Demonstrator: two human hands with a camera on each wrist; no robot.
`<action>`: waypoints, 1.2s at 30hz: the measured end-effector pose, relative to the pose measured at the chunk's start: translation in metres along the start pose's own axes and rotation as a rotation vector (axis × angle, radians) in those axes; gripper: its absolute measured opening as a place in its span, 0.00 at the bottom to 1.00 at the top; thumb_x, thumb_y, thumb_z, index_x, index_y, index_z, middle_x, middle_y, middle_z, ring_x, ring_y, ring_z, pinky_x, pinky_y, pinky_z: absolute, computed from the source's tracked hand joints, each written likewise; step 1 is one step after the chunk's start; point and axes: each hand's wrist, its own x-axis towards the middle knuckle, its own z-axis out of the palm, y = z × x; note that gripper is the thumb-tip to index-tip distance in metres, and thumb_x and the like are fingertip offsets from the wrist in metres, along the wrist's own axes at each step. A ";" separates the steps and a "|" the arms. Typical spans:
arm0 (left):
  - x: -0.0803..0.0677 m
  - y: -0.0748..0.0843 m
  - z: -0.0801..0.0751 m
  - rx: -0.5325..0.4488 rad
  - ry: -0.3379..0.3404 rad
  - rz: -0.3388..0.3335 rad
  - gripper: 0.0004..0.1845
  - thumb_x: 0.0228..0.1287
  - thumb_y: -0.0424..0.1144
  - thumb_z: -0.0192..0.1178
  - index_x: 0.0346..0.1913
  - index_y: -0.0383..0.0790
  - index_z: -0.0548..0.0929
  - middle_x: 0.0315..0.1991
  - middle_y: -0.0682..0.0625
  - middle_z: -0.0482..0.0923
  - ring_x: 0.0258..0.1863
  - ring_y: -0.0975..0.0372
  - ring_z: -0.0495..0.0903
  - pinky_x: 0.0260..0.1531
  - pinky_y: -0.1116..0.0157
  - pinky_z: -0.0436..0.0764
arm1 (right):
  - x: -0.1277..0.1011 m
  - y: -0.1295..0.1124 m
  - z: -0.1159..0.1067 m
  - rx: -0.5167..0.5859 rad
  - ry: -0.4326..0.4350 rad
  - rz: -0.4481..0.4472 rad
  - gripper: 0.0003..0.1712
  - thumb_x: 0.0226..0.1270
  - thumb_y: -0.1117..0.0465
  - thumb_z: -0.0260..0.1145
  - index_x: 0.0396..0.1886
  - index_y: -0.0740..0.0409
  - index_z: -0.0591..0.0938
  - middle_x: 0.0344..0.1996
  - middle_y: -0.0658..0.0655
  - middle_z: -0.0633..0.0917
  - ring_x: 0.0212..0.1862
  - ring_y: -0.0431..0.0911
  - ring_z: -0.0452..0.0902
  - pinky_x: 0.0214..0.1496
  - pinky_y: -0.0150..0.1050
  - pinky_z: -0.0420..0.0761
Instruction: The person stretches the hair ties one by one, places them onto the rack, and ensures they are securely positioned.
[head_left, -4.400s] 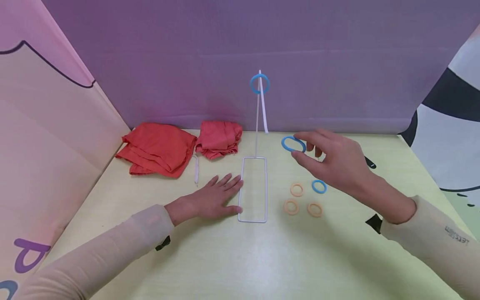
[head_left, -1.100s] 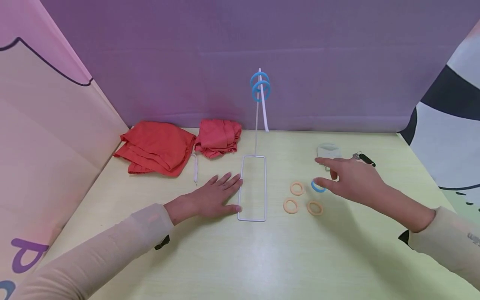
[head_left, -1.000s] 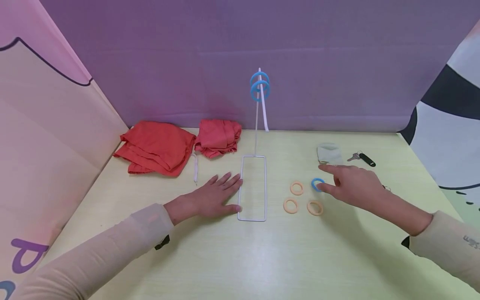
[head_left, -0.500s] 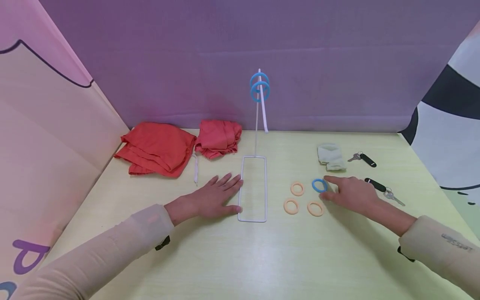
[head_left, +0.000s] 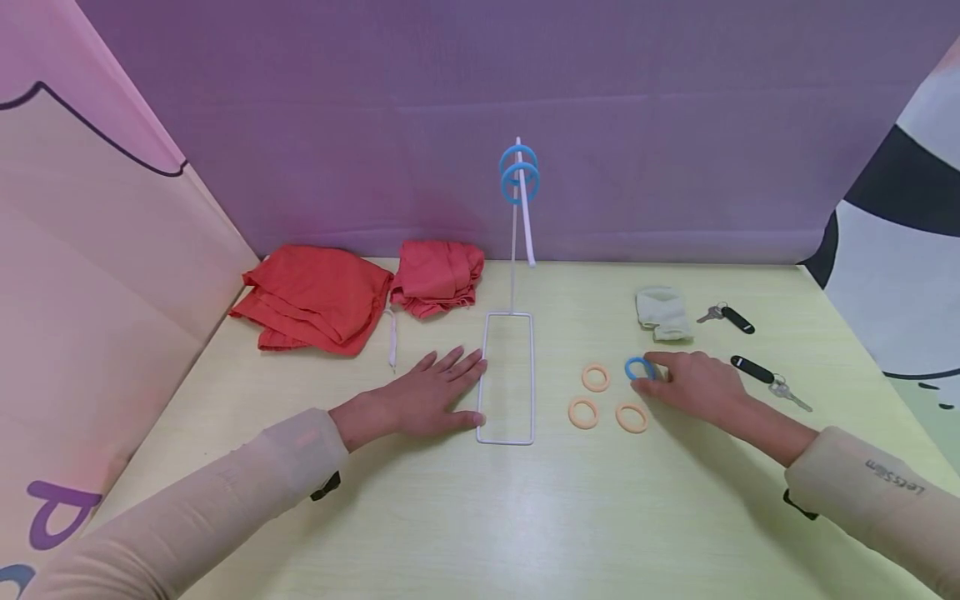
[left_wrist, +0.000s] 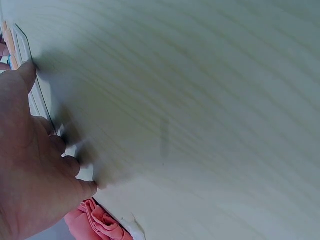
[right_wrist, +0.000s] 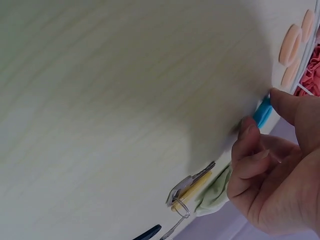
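Blue plastic ring (head_left: 637, 368) near the worktop's right edge, right hand (head_left: 693, 385) pinching it; left hand (head_left: 420, 400) flat, steadying white wire stand (head_left: 507, 379). Next: lift to peg.

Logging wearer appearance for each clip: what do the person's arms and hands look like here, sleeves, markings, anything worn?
Both arms wear long, close-fitting pale beige sleeves ending at the wrists. The right sleeve carries small dark lettering on the forearm, too small to read for certain, and a small black tab at its cuff. The left sleeve has a similar black tab under its cuff. The left hand and right hand are bare: no gloves, rings or watch show.
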 end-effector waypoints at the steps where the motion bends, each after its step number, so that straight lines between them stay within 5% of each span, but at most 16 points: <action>1: 0.000 0.000 0.000 0.000 0.001 -0.001 0.48 0.71 0.70 0.44 0.82 0.48 0.42 0.83 0.52 0.36 0.82 0.51 0.33 0.79 0.43 0.41 | 0.000 0.000 0.001 0.006 0.014 -0.006 0.31 0.68 0.40 0.64 0.63 0.53 0.80 0.13 0.46 0.72 0.17 0.43 0.65 0.16 0.37 0.59; 6: -0.001 0.001 -0.001 0.000 -0.003 -0.004 0.48 0.71 0.70 0.44 0.82 0.48 0.41 0.83 0.52 0.35 0.82 0.51 0.33 0.79 0.43 0.41 | 0.001 0.000 0.006 0.030 0.080 -0.039 0.21 0.68 0.43 0.65 0.51 0.51 0.83 0.16 0.44 0.76 0.17 0.41 0.67 0.17 0.37 0.60; 20: -0.001 0.002 -0.002 0.001 -0.008 -0.002 0.48 0.71 0.70 0.45 0.82 0.49 0.41 0.83 0.53 0.35 0.82 0.51 0.33 0.79 0.43 0.41 | -0.001 -0.003 0.005 0.059 0.158 -0.048 0.21 0.69 0.47 0.64 0.54 0.54 0.82 0.19 0.46 0.80 0.18 0.40 0.69 0.17 0.36 0.65; 31: -0.002 0.002 -0.003 0.001 -0.005 -0.005 0.48 0.71 0.69 0.45 0.82 0.48 0.41 0.83 0.52 0.35 0.82 0.51 0.33 0.79 0.43 0.41 | -0.011 -0.041 -0.021 0.036 0.427 -0.235 0.14 0.67 0.50 0.67 0.50 0.45 0.83 0.16 0.41 0.75 0.14 0.35 0.61 0.15 0.34 0.61; 36: -0.002 0.002 -0.002 0.002 -0.005 -0.004 0.48 0.71 0.69 0.45 0.82 0.48 0.41 0.83 0.52 0.35 0.82 0.50 0.33 0.79 0.43 0.42 | -0.017 -0.067 -0.046 0.055 0.630 -0.398 0.16 0.61 0.55 0.71 0.49 0.47 0.85 0.15 0.38 0.75 0.15 0.31 0.61 0.15 0.30 0.60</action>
